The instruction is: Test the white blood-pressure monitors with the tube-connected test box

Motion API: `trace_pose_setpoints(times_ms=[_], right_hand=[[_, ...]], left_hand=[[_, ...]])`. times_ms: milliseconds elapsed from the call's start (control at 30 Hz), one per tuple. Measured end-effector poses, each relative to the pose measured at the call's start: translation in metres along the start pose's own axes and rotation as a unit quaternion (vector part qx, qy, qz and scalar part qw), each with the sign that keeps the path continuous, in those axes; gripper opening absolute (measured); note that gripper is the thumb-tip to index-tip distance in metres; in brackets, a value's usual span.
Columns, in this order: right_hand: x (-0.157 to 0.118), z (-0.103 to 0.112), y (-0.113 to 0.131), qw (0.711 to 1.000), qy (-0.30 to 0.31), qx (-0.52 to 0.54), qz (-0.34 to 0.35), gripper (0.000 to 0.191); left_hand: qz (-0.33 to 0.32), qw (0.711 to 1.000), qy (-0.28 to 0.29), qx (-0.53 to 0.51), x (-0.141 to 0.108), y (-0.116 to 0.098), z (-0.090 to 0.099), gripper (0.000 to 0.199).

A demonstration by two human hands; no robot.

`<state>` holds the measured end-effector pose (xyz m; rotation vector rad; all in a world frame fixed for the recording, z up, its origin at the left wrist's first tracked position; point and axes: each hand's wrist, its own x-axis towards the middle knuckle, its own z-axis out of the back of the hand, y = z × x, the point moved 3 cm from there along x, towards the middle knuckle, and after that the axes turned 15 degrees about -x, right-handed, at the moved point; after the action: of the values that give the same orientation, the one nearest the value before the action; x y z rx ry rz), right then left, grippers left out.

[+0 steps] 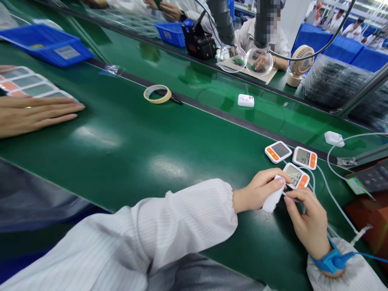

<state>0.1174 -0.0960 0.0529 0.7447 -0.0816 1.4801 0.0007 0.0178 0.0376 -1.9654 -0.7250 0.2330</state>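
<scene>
Pinching: left hand (257,189), a smooth white block (272,200); right hand (311,222), a slim cord (284,193). Left of the block stretches glossy, straight-edged green tabletop (197,149).

Three meters (304,157) at right, one held white device (273,199); one tape roll (165,98), one fan (302,58)

The meters (304,157) are white with orange buttons (303,181), the bench (197,149) green.

Workroom: dark green counter (121,161) with pale light reflections, edged by a black rail (230,118). Beyond lie a glossy, brighter green strip (212,91), a white pillar (297,14) and blue panels (312,38); the far room is brightly lit.
</scene>
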Motion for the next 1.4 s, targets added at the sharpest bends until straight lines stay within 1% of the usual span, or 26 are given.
trace_pose_setpoints(times_ms=[67, 200, 367, 533, 633, 833, 1067, 1300, 1400], right_hand=[[0.0, 0.0, 0.001, 1.0, 0.005, 0.004, 0.001, 0.006], [0.0, 0.0, 0.002, 1.0, 0.013, 0.021, 0.0, 0.006], [-0.001, 0.002, 0.007, 0.999, 0.008, 0.037, 0.005, 0.008], [-0.001, 0.002, 0.01, 0.999, 0.002, 0.037, 0.01, 0.009], [-0.001, 0.001, 0.01, 0.999, 0.007, 0.031, 0.005, 0.009], [-0.001, 0.001, 0.01, 1.0, 0.009, 0.023, 0.015, 0.009], [0.0, -0.001, 0.01, 1.0, 0.003, 0.017, 0.019, 0.01], [0.0, 0.0, 0.009, 1.0, 0.003, 0.013, 0.018, 0.011], [0.0, 0.0, 0.009, 1.0, 0.008, 0.012, 0.015, 0.011]], left_hand=[[-0.005, 1.0, 0.001, -0.001, 0.0, 0.001, 0.0, 0.052], [-0.013, 0.999, 0.013, 0.033, 0.001, 0.001, 0.0, 0.053], [-0.001, 0.999, 0.037, 0.018, 0.0, 0.003, -0.001, 0.05], [-0.048, 0.994, 0.052, 0.08, 0.0, 0.001, -0.001, 0.048], [-0.058, 0.992, 0.054, 0.094, 0.0, 0.001, 0.0, 0.048], [-0.051, 0.994, 0.061, 0.08, 0.0, 0.0, -0.001, 0.05], [-0.043, 0.993, 0.053, 0.095, -0.001, 0.0, -0.002, 0.048], [-0.042, 0.992, 0.058, 0.102, -0.001, 0.001, -0.002, 0.048], [-0.026, 0.994, 0.055, 0.091, -0.001, 0.003, -0.001, 0.048]])
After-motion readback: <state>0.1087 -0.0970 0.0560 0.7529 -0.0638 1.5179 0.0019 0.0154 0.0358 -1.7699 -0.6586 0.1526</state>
